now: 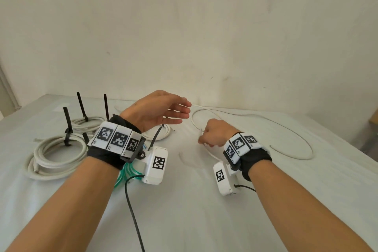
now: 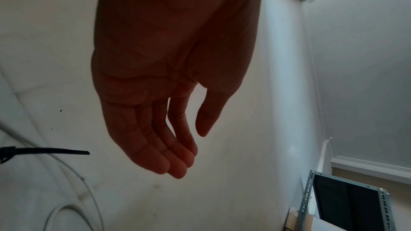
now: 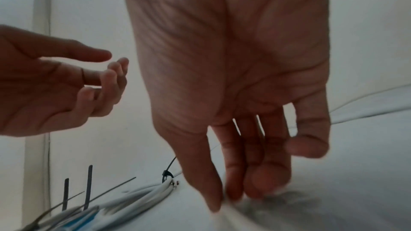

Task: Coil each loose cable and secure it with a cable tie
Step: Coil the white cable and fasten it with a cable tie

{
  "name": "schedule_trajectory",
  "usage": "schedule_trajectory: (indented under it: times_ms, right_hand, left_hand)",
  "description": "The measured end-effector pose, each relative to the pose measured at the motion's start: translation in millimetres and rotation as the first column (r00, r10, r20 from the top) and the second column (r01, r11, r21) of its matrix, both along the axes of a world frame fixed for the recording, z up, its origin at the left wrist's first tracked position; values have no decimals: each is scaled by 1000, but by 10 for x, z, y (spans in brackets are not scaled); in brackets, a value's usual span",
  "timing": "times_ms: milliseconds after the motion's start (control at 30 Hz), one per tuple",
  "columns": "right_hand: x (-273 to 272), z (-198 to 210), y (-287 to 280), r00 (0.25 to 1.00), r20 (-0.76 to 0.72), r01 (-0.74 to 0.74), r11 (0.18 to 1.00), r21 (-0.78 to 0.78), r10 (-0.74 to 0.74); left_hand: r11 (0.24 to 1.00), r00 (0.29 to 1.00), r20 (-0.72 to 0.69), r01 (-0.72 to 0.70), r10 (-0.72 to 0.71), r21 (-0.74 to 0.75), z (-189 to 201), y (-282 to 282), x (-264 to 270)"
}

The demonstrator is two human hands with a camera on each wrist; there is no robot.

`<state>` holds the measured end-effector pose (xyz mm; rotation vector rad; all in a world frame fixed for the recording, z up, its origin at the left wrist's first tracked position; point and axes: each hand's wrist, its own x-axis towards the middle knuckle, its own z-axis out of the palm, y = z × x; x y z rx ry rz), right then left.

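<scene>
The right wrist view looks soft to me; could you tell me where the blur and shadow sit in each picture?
Right wrist view: motion blur smears the right hand's fingertips at the white cable. Left wrist view: the left hand is a dark, backlit shape. Head view: evenly lit and sharp, edges bowed.

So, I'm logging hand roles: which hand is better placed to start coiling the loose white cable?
Right. The right hand is already down on the loose white cable, fingers curled at it; the left hand hovers open above, empty.
</scene>
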<state>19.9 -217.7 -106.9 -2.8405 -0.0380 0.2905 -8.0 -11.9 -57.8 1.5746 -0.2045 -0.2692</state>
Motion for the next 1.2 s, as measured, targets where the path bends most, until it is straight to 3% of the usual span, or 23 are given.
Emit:
schedule_trajectory:
  times_ms: [100, 200, 333, 400, 467, 500, 533, 633, 700, 767, 800, 900, 967, 1200]
  right_hand:
    - [-20, 159, -63, 985, 160, 12, 941, 338, -70]
    - [-170, 362, 4, 957, 267, -108, 710, 696, -116]
    - [-289, 584, 165, 921, 362, -252, 485, 838, -147]
    - [-341, 673, 257, 925, 353, -279, 382, 881, -139]
    - [-385, 722, 339, 920, 371, -314, 331, 890, -125]
    - [-381, 719, 366, 903, 409, -346, 343, 873, -131]
    - [-362, 702, 389, 869, 470, -377, 408, 831, -154]
    - [-325, 606, 438, 756, 607, -325, 663, 674, -246]
    - [-333, 522, 464, 778, 581, -232, 750, 620, -240]
    - [-338, 439, 508, 846, 492, -155, 791, 592, -203]
    - [-323, 407, 526, 877, 433, -133, 761, 635, -207]
    - [-268, 386, 569, 937, 238, -95, 469, 878, -257]
    - [-206, 385, 571, 941, 184, -86, 327, 941, -282]
    - [-46, 449, 557, 932, 119, -98, 78, 992, -342]
  left_hand:
    - [999, 1000, 12, 0, -1, 32, -24, -15, 11]
    - [994, 998, 38, 49, -52, 95, -56, -80, 4]
    - [982, 984, 67, 158, -165, 107, -84, -167, -28]
    - [981, 976, 100, 195, -194, -4, -86, -168, -22]
    - [962, 973, 143, 206, -181, -182, -74, -148, -8]
    - [944, 974, 165, 196, -156, -265, -61, -142, 1]
    - [927, 976, 184, 173, -116, -334, -55, -132, 19]
    - [866, 983, 171, 35, 60, -499, -41, -83, 82]
    - [801, 980, 122, -56, 159, -596, -31, -18, 113]
    - [743, 973, 77, -115, 219, -659, -19, 47, 143]
    - [724, 971, 59, -131, 231, -677, -13, 70, 151]
    - [739, 970, 21, -171, 243, -651, -18, 112, 176]
    - [779, 969, 3, -198, 249, -595, -41, 135, 191]
    - [889, 972, -57, -234, 230, -394, -77, 227, 228]
